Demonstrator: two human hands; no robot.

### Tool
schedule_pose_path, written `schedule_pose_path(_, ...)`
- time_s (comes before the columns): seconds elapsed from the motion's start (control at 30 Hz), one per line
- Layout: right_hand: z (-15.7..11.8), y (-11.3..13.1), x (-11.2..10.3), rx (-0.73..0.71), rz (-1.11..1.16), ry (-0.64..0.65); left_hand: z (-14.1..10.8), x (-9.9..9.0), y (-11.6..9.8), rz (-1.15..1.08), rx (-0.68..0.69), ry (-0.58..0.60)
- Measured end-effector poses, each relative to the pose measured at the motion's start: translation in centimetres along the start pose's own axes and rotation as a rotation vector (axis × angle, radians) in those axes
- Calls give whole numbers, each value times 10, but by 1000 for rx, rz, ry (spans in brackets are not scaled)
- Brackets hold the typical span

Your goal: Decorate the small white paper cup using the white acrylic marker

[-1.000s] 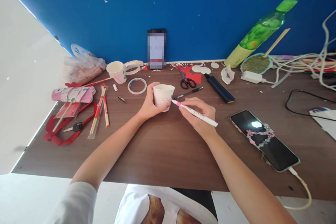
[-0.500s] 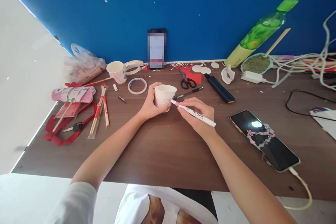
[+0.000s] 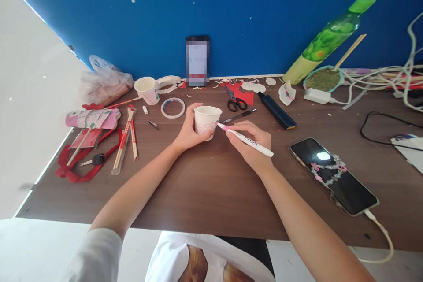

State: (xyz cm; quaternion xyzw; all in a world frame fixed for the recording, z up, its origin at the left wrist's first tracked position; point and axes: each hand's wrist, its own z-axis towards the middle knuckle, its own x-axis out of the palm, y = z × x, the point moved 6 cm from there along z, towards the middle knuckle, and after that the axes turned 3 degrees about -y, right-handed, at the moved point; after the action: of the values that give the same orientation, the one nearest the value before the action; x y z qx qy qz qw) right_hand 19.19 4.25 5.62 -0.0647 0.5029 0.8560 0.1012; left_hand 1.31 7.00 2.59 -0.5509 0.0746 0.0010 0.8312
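My left hand (image 3: 190, 130) is wrapped round a white paper cup (image 3: 206, 120) from its left side, thumb across the front. Pink line pattern and a bit of green show on the cup's lower wall. A white acrylic marker with a pink band (image 3: 249, 141) is pinched in my right hand (image 3: 253, 143). Its tip points at the cup's right side; whether it touches the wall I cannot tell. Behind my right hand lies a black pen (image 3: 238, 116), and black-handled scissors (image 3: 236, 103) rest beyond it on red paper (image 3: 246, 96).
A second paper cup (image 3: 147, 90), a tape roll (image 3: 172, 108) and wrapped chopsticks (image 3: 123, 143) are on the left. To the right are a dark blue case (image 3: 277, 111), a phone (image 3: 333, 176) on a charging cable and a leaning green bottle (image 3: 325, 42). Another phone (image 3: 197, 61) stands against the blue wall.
The marker and my right hand have shifted slightly right, its tip drawing back a little from where it was on the cup. The cup has moved very slightly left.
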Motion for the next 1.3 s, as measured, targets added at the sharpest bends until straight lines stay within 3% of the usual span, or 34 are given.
schedule_pose_path(0.6, 2, -3, 1, 39, 13, 18, 0, -2, 6, 33, -10, 15)
schedule_pose_path(0.83, 1, -1, -2, 28, 37, -36, 1, -6, 6, 85, 27, -61)
schedule_pose_path(0.93, 0, -2, -4, 37, 37, -62, 2, -5, 3, 73, 39, -42)
schedule_pose_path(1.3, 0, 1, -6, 6, 66, -79, -1, -1, 6, 61, -31, -27)
